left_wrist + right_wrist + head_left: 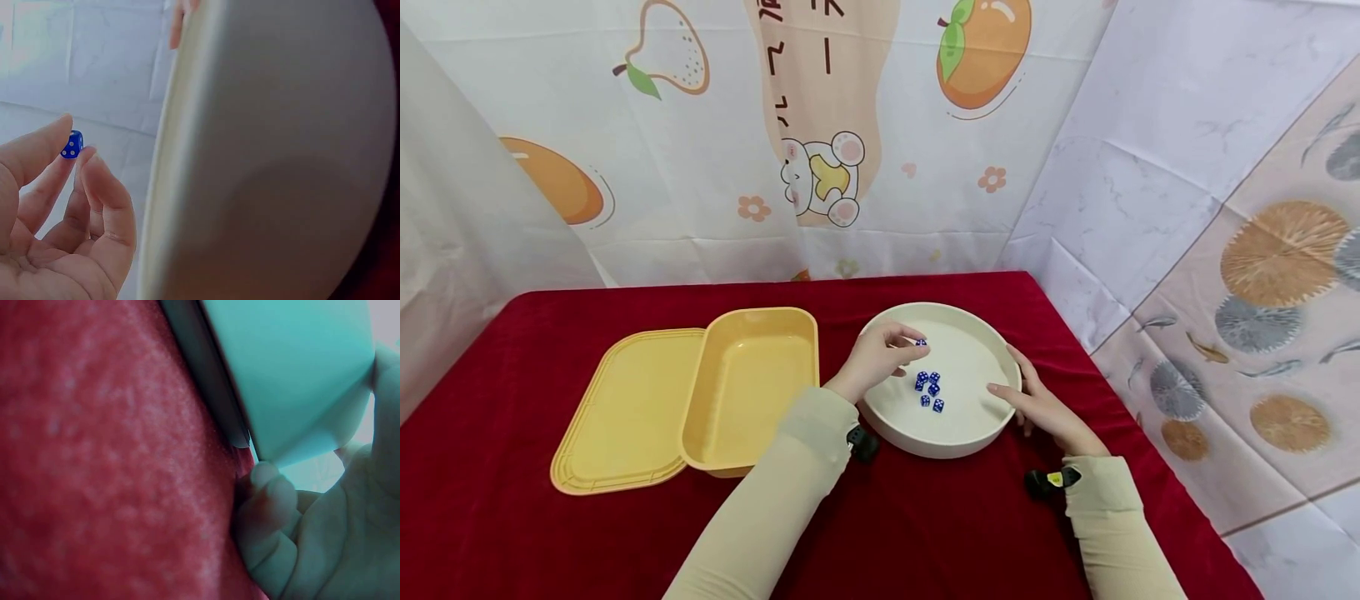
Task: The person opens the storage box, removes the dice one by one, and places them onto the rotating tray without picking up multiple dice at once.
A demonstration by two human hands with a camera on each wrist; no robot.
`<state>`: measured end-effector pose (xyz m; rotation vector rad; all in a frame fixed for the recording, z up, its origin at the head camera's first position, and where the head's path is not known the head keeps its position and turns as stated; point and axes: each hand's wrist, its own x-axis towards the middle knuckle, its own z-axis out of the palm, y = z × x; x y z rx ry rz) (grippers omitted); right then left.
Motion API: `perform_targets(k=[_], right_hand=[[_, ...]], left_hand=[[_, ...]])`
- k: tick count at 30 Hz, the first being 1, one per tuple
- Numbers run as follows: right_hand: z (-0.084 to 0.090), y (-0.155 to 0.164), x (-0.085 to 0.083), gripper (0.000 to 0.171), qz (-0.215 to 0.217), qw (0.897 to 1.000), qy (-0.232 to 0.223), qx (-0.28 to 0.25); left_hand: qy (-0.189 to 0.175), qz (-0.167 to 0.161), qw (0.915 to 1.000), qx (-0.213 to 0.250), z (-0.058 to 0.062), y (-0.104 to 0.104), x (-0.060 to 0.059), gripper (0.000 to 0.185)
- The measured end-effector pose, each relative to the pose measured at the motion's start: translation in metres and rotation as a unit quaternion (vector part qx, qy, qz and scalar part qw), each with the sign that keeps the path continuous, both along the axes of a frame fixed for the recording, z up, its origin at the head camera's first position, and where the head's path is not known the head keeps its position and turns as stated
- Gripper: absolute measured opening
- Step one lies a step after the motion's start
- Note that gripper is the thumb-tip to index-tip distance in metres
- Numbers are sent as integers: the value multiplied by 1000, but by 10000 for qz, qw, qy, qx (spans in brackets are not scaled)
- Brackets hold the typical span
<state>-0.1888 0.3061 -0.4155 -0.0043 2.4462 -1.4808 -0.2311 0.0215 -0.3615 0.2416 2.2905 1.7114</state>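
Observation:
My left hand [880, 357] pinches a small blue die [73, 145] with white dots between thumb and fingertips, above the left part of a round white tray [970, 367]. Below that hand, several more blue dice [933, 389] lie in a loose cluster on the tray's floor. On the tray's right side, my right hand [1043, 407] grips the wall, thumb over the rim and fingers along the outside. In the right wrist view, curled fingertips [275, 494] sit low against the tray's outer wall [294, 381].
Left of the tray stands a yellow rectangular box [752, 392], uncovered. Its likely lid, a flat yellow panel [632, 408], lies against its left side. Everything rests on a red cloth-covered table [925, 517]. Printed curtains [700, 192] hang behind and on both sides.

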Motion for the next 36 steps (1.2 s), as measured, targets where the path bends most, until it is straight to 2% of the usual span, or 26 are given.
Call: perform_targets(k=[8, 14, 26, 36], right_hand=[[-1, 0, 0, 90, -41, 10000, -36, -9], [-2, 0, -1, 90, -29, 10000, -24, -31], [-2, 0, -1, 90, -14, 10000, -4, -20], [-1, 0, 0, 90, 22, 10000, 27, -16]], left_hand=[[-181, -51, 9998, 118, -15, 5, -1, 33], [-259, 1, 9995, 159, -21, 7, -3, 33], [-85, 23, 9987, -492, -25, 10, -2, 23], [-97, 128, 9953, -951, -29, 15, -7, 21]])
